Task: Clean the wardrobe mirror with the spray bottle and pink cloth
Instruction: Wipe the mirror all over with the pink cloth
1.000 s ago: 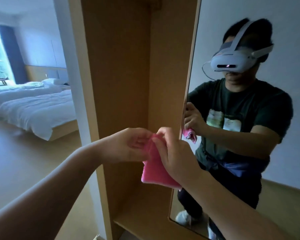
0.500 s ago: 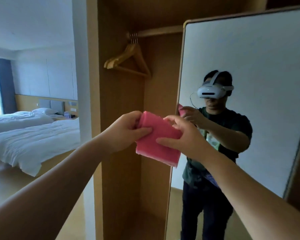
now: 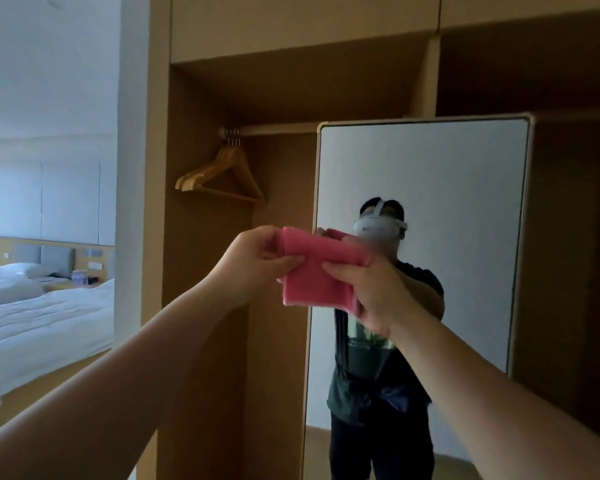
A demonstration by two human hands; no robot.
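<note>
the right hand (image 3: 371, 296) hides a corner of the pink cloth (image 3: 312, 268), the mirror (image 3: 447, 174) cut off below.

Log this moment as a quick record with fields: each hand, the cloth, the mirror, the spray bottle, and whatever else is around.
left hand: pinches left end of the pink cloth
right hand: grips the cloth's right end
mirror: upright, framed, set in the wardrobe
cloth state: folded, held up before the mirror's left edge
spray bottle: not in view
nearby: wooden hangers on the rail, bed at left
</note>
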